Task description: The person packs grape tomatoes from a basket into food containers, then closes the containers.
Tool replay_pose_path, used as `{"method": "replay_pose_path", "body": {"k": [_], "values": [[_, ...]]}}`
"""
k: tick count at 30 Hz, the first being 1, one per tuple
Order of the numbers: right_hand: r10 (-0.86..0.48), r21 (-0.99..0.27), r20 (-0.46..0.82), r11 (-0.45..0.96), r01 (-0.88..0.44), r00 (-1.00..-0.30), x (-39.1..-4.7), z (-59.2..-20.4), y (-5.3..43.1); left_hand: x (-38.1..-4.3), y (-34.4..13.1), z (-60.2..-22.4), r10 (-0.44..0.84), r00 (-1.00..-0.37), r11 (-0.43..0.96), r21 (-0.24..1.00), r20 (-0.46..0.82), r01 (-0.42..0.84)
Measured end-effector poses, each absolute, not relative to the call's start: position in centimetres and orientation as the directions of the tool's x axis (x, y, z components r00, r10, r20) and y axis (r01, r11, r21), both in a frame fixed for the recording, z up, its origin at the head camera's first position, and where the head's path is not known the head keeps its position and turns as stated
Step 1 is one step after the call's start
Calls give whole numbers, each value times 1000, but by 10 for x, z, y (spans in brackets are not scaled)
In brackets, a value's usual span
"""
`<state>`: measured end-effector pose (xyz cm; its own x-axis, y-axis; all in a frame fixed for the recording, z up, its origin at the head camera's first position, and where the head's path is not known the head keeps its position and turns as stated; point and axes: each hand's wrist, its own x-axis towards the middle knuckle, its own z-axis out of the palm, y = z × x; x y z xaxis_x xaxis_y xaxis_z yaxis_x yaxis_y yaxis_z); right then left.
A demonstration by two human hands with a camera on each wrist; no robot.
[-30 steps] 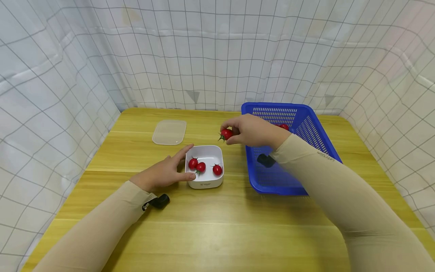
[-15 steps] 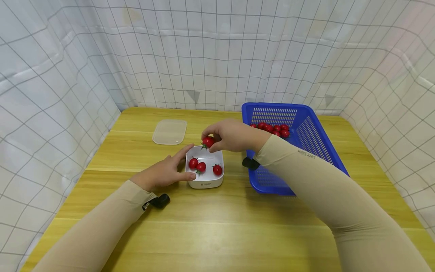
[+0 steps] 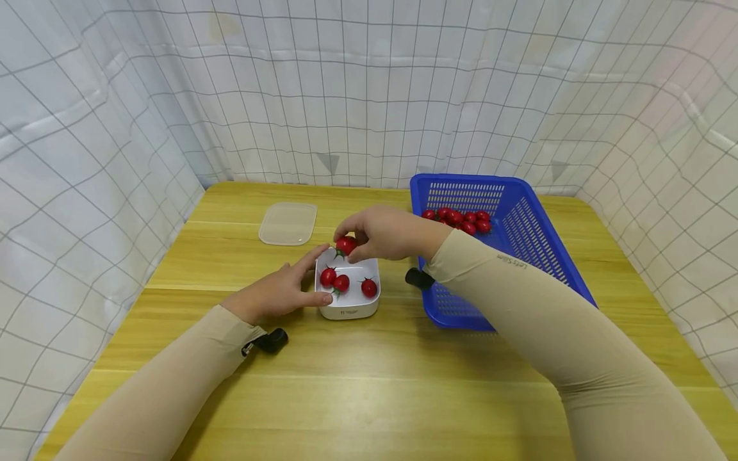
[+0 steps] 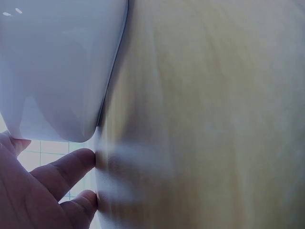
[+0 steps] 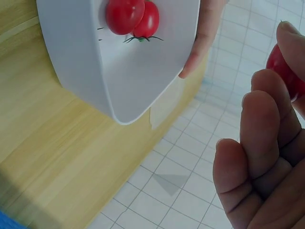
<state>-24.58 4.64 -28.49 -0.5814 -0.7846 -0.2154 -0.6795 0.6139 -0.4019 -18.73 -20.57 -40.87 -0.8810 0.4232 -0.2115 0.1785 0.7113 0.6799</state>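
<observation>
In the head view my left hand [image 3: 282, 289] rests against the left side of a white square container [image 3: 348, 314]. Its thumb and forefinger are spread fairly straight along the near and far left corners. Inside lie 3 red cherry tomatoes with green stems, two together at the left and one tomato [image 3: 369, 288] at the right. My right hand [image 3: 383, 234] pinches another cherry tomato [image 3: 346, 244] between thumb and fingers over the container's far edge, stem downward. The right wrist view shows this pinched tomato [image 5: 281, 67] partly hidden by fingers. In the left wrist view, fingertips [image 4: 78, 164] show beside the container's wall.
A blue plastic basket [image 3: 426, 307] stands at the right, partly under my right forearm, with several cherry tomatoes [image 3: 468, 221] at its far end. A translucent lid [image 3: 288, 224] lies on the wooden table [image 3: 369, 384] behind my left hand. A white gridded curtain [image 3: 369, 96] surrounds the table.
My right hand has moved left from the basket with the pinched tomato, first quickly, then slightly, to above the container's far edge. The left hand and container have stayed put.
</observation>
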Motion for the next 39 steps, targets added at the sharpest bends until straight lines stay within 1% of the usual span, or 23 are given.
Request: {"method": "replay_pose_path", "body": {"k": [5,8,11,15,18,20,23,28,35,39], "values": [[-794,-396,-219,604,-692,-567,-246,-284,45,-187,-206,-409,419,-882,720,671,-218,176],[-777,-426,-218,620,-659,-591,-246,-282,50,-187,-207,-409,417,-883,716,676,-215,175],[-735,-452,-176,651,-610,-655,-250,-280,63,-187,-206,-411,413,-886,712,681,-211,170],[-646,-471,-29,682,-559,-763,-267,-281,92,-188,-205,-412,401,-891,723,671,-214,164],[-536,-508,50,713,-483,-843,-285,-285,120,-189,-205,-413,406,-890,724,668,-209,174],[-461,-530,63,736,-421,-885,-298,-290,138,-189,-205,-413,414,-888,718,672,-200,183],[-393,-520,33,779,-351,-919,-315,-300,161,-189,-205,-413,430,-883,704,682,-187,198],[-390,-440,-102,843,-311,-915,-333,-320,186,-187,-205,-412,430,-883,706,680,-190,197],[-408,-407,-261,868,-283,-875,-344,-337,199,-185,-204,-412,427,-883,703,686,-195,189],[-450,-412,-280,854,-317,-848,-345,-345,198,-187,-203,-411,426,-883,706,683,-198,188]]}}
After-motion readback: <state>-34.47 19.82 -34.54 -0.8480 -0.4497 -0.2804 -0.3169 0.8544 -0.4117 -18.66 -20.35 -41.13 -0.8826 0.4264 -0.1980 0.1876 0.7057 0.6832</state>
